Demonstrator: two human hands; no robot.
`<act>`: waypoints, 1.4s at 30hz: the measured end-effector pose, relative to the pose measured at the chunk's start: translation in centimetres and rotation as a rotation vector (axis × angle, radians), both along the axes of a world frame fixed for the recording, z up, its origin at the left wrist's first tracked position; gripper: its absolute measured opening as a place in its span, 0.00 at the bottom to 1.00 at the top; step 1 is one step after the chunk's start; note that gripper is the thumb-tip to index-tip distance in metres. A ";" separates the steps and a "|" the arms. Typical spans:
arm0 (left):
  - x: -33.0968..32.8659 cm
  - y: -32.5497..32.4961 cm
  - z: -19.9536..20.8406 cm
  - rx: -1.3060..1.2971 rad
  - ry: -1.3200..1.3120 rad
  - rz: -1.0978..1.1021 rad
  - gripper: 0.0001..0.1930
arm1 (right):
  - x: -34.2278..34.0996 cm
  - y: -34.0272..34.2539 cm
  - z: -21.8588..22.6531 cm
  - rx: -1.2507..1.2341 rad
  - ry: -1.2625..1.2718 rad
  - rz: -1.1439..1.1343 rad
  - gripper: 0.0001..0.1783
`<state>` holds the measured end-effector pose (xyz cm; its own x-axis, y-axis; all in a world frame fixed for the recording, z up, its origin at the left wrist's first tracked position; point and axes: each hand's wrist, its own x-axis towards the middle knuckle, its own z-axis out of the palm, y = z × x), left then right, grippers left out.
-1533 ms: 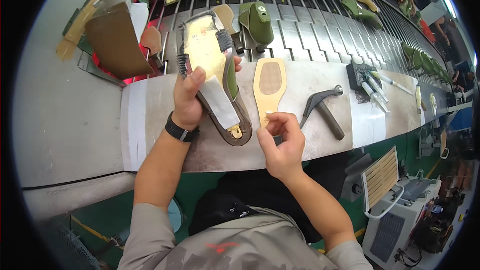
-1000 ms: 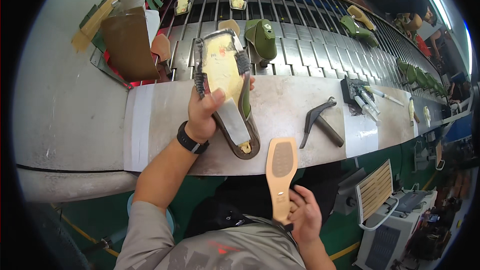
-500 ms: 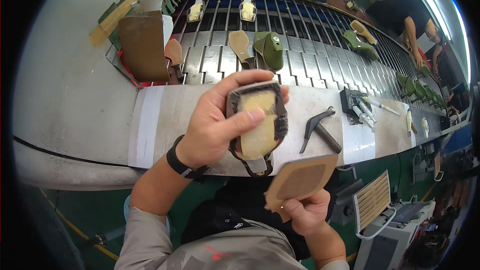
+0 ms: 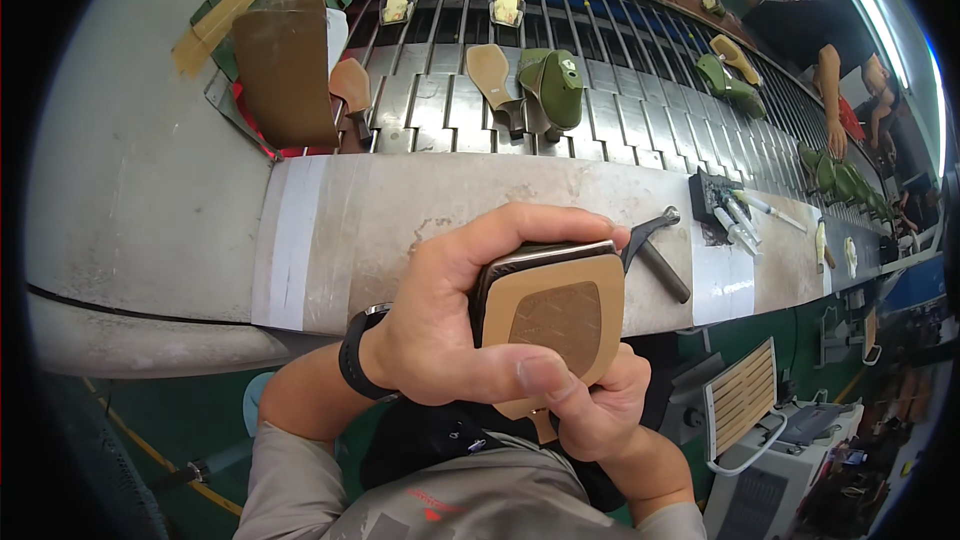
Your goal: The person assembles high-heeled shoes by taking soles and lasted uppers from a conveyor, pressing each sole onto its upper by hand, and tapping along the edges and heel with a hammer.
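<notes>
My left hand (image 4: 450, 310) wraps round a dark shoe upper (image 4: 505, 262), its thumb lying across a tan shoe sole (image 4: 565, 325). The sole, with a brown patch in its middle, lies against the underside of the upper, which it mostly hides. My right hand (image 4: 605, 405) pinches the narrow part of the sole from below right, close to my left thumb. Just beyond my left fingertips, a hammer (image 4: 655, 260) with a dark handle rests on the bench.
The pale bench (image 4: 390, 200) runs along a slatted metal conveyor (image 4: 430, 110). On the conveyor are a green shoe (image 4: 552, 90), a tan sole (image 4: 488, 75) and other shoe parts. A black holder (image 4: 712, 208) with syringes stands right. Co-workers' hands (image 4: 836, 135) are at the far side.
My right hand has brought the sole up and left onto the upper's yellowish underside. The left hand has moved slightly down and right, its thumb now on the sole.
</notes>
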<state>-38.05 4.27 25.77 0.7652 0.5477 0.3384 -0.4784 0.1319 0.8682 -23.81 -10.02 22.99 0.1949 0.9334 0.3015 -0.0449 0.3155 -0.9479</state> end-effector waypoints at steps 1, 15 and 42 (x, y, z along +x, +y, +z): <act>-0.1 -0.1 0.3 0.002 0.031 0.010 0.49 | 0.1 0.0 0.1 0.005 -0.015 0.007 0.09; -0.5 0.1 -0.1 0.104 0.019 -0.028 0.47 | -0.2 -0.2 -0.2 0.001 0.028 0.010 0.09; 0.4 -0.4 2.2 0.003 0.118 -0.071 0.36 | 1.0 -1.3 0.6 -0.219 0.187 -0.047 0.26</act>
